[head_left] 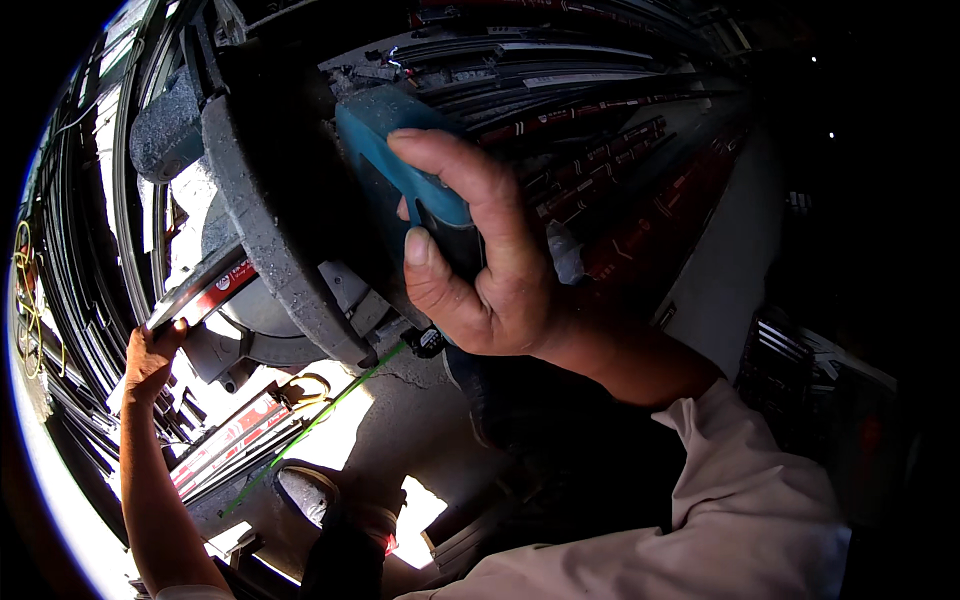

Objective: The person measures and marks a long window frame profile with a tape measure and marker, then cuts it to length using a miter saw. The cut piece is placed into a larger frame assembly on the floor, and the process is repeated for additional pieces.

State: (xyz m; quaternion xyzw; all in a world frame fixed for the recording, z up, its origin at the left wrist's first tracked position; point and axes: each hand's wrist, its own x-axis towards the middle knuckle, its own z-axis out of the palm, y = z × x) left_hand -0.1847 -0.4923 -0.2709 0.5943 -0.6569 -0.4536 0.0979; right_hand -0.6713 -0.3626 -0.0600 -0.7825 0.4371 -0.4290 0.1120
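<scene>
Teal handle (375,120), upper centre: right hand (500,270) fingers curled round it; left hand (152,360), frame left, pinches strip (216,293); hold steady, clear of guard (252,222)

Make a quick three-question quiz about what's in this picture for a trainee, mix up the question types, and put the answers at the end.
1. What colour is the handle that the right hand is holding?
2. True or false: the left hand is also on that handle.
3. What colour is the thin line running across the floor beside the shoe?
A. Purple
B. Green
C. Orange

Key:
1. Teal-blue.
2. False: it is at the near end of the strip with the red section.
3. B, green.
</scene>
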